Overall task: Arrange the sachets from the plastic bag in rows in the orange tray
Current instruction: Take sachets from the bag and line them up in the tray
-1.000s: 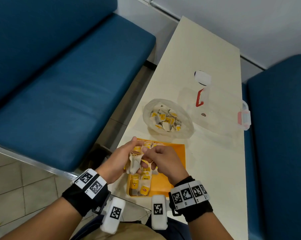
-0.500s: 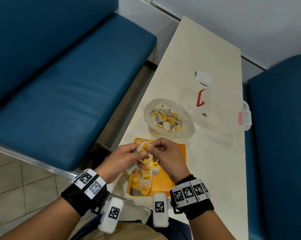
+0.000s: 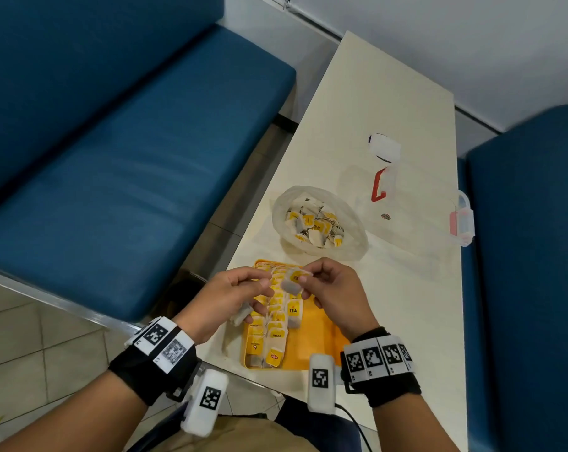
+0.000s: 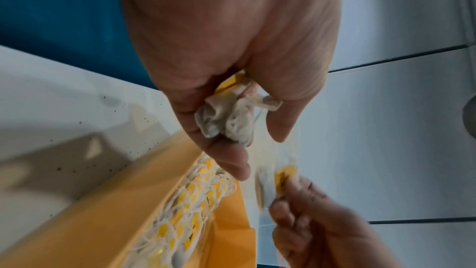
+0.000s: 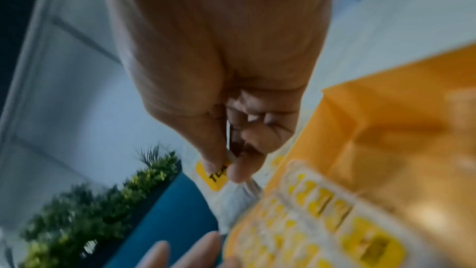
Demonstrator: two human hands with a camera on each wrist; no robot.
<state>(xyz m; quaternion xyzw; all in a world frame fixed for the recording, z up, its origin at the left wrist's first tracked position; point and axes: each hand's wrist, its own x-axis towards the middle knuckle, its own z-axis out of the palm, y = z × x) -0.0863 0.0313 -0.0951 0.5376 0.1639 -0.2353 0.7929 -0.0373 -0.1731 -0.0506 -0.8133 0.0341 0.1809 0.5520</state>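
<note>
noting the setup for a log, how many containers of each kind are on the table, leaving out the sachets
flat orange plastic tray: 1
crinkled translucent plastic bag: 1
clear plastic box with red latches: 1
total: 3

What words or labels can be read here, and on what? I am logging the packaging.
"TEA": yellow tag of a sachet in the orange tray, at.
"RELAX": tag of another tray sachet.
"TE..." (cut off by fingers): tag of the sachet pinched by the right hand.
Red logo on the nearest tray sachet: too small to read.
Tags in the plastic bag: too small.
Wristband squares: coded patterns, no words.
</note>
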